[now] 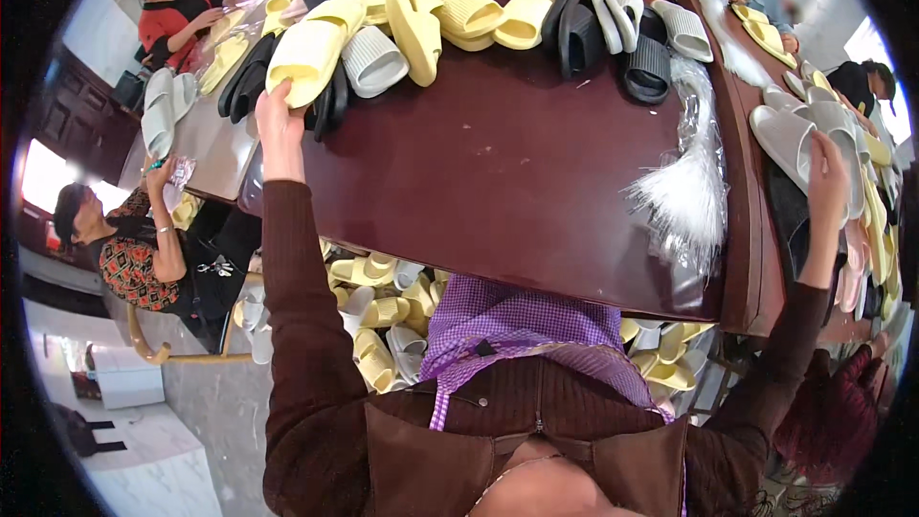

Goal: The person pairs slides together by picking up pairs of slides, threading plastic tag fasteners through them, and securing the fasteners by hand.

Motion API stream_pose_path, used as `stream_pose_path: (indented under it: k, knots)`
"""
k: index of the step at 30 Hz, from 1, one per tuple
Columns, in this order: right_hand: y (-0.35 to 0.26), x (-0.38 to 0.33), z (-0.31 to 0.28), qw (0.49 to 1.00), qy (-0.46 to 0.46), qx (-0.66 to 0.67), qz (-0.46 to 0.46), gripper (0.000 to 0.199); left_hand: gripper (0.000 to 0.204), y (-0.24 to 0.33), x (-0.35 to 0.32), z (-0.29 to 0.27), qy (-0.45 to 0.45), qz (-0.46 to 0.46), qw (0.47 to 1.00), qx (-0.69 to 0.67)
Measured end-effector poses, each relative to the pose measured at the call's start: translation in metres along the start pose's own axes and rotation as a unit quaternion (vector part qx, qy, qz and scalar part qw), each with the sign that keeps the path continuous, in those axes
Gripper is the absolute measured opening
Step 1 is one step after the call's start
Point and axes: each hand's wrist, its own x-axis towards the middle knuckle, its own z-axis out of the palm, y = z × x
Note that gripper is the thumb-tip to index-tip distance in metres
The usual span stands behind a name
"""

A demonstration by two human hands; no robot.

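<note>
At the far left of the dark red table, my left hand [280, 129] grips a pale yellow slide slipper [308, 62] by its near end, thumb on top. The slipper is tilted above black slippers and beside a light grey one [373, 62]. My right arm reaches out to the right side table, where my right hand [828, 177] closes on the edge of a light grey slipper [780, 144]. That slipper lies against other grey slippers [835, 124] in a row. The fingertips of my right hand are partly hidden among them.
Yellow, black and grey slippers line the table's [479, 191] far edge. A bundle of clear plastic strands [684, 201] lies at its right. More slippers [378, 354] are heaped below the near edge. A seated person [144, 258] is at left; other people work around the tables.
</note>
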Motion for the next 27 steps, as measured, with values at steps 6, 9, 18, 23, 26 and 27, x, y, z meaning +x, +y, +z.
stream_pose_path:
  k: [6,9,18,23,26,27]
  knots:
    - [-0.184,-0.071,0.046,0.916,-0.23,0.328,-0.006,0.023,0.029,-0.034,-0.156,0.084,0.039,0.077,0.991,-0.104]
    - [-0.262,-0.112,0.085,0.764,-0.361,0.531,0.063,0.046,0.029,-0.082,-0.228,0.108,0.0,0.139,0.989,0.045]
    - [-0.294,-0.179,0.134,0.613,-0.206,0.695,0.314,0.038,0.027,-0.102,-0.327,0.124,-0.194,-0.058,0.975,0.089]
    - [-0.246,-0.175,0.109,0.546,-0.23,0.73,0.34,0.035,0.029,-0.102,-0.274,0.084,-0.276,-0.072,0.954,0.088]
    - [-0.231,-0.174,0.093,0.611,-0.346,0.662,0.263,0.033,0.034,-0.094,-0.237,0.087,-0.217,-0.167,0.961,-0.046]
    - [-0.23,-0.174,0.09,0.611,-0.342,0.662,0.268,0.033,0.034,-0.086,-0.23,0.094,-0.222,-0.17,0.959,-0.044]
